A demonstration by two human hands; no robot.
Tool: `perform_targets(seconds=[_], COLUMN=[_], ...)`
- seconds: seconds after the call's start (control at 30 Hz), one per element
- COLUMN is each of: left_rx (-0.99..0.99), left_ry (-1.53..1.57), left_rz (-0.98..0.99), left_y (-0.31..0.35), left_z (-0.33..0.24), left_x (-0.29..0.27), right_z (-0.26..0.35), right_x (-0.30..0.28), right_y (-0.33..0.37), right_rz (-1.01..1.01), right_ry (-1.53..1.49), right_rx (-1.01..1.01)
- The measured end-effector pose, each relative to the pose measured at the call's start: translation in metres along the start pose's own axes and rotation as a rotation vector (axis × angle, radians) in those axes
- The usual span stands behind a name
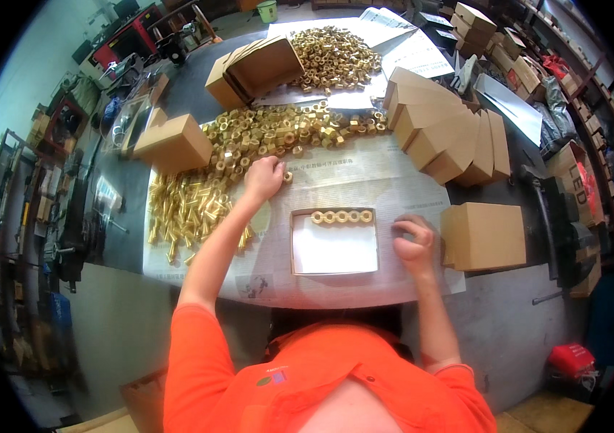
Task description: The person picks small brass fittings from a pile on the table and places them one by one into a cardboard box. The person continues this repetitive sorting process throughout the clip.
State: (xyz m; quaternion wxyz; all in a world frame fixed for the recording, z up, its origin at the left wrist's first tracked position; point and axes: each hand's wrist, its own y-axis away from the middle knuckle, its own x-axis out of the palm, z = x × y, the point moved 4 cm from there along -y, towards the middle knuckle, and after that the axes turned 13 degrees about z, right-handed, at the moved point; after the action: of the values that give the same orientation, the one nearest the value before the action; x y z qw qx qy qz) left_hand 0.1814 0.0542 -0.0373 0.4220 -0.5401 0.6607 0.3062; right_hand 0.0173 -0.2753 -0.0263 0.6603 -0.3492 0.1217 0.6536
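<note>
My left hand (pixel 265 177) is at the front edge of a broad heap of brass hex nuts (pixel 289 137), fingers curled in. A single brass nut (pixel 288 177) shows right beside its fingertips; whatever the fingers close on is hidden. Just right of a shallow open carton (pixel 334 273) hovers my right hand (pixel 414 242), its fingers loosely bent and a gap between them and the thumb, with nothing visible in it. Along the far wall inside the carton, several brass nuts (pixel 341 217) stand in one row on the white bottom.
Long brass fittings (pixel 188 209) lie left on newspaper (pixel 321 180). Closed cardboard boxes stand at left (pixel 175 144) and right (pixel 484 234). Fanned cartons (pixel 451 133) sit at far right. An open box (pixel 260 68) lies tipped beside another nut pile (pixel 332 58). Crowded shelves flank both sides.
</note>
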Motion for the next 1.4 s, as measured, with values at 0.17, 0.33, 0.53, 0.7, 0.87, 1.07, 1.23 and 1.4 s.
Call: perform_targets(seconds=[0.17, 0.33, 0.53, 0.7, 0.87, 1.07, 1.23, 1.4], left_rx=[0.147, 0.107, 0.176, 0.201, 0.236, 0.235, 0.249, 0.309], left_ry=[-0.086, -0.173, -0.237, 0.133, 0.233, 0.033, 0.009, 0.017], left_rz=[0.055, 0.025, 0.039, 0.039, 0.235, 0.181, 0.146, 0.198], left_y=[0.029, 0.029, 0.037, 0.058, 0.102, 0.108, 0.107, 0.103], left_z=[-0.034, -0.027, -0.030, -0.044, -0.090, -0.097, -0.098, -0.092], left_x=[-0.007, 0.000, -0.003, -0.032, -0.043, -0.020, -0.020, -0.019], right_z=[-0.007, -0.003, -0.006, -0.011, -0.014, -0.001, 0.000, -0.004], right_x=[0.001, 0.000, 0.003, 0.004, 0.004, 0.000, 0.000, 0.001], right_y=[0.003, 0.002, 0.001, 0.004, 0.004, 0.001, 0.001, 0.000], right_rz=[0.012, 0.012, 0.034, 0.001, 0.020, 0.034, 0.018, 0.027], right_ry=[0.001, -0.001, -0.030, -0.015, -0.015, -0.022, -0.005, 0.008], right_rx=[0.012, -0.013, -0.001, -0.026, -0.024, -0.002, -0.005, -0.009])
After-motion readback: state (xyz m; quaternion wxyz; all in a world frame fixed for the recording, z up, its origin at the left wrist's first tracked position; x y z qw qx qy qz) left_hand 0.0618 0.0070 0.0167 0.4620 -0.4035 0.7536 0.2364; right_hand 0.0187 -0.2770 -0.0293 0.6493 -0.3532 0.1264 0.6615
